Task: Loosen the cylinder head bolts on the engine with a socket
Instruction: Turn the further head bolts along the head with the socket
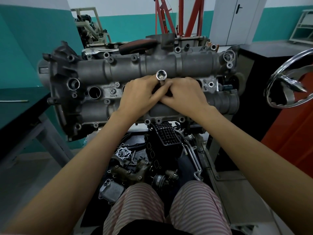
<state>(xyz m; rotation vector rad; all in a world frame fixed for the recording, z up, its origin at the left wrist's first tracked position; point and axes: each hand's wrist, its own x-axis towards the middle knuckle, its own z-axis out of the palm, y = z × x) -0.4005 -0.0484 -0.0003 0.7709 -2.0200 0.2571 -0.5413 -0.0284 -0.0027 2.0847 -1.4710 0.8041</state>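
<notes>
both hands, left hand (138,92) and right hand (183,93), fingers curled around upright socket (161,77) over engine (118,68)

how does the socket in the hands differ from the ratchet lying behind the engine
The socket is short, all bright metal, and stands up with its open end toward the camera; the ratchet is long, lies flat, and has a dark red-and-black handle. The left hand and right hand hold the socket; nothing touches the ratchet. Both have chrome parts.

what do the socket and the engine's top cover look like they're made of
Socket: apparently polished, chrome-plated steel, judging by its bright mirror-like shine. Engine top cover: looks like cast aluminium, bare and unpainted, given its dull grey, grainy surface with moulded ribs and bosses; the exact alloy cannot be told.
</notes>
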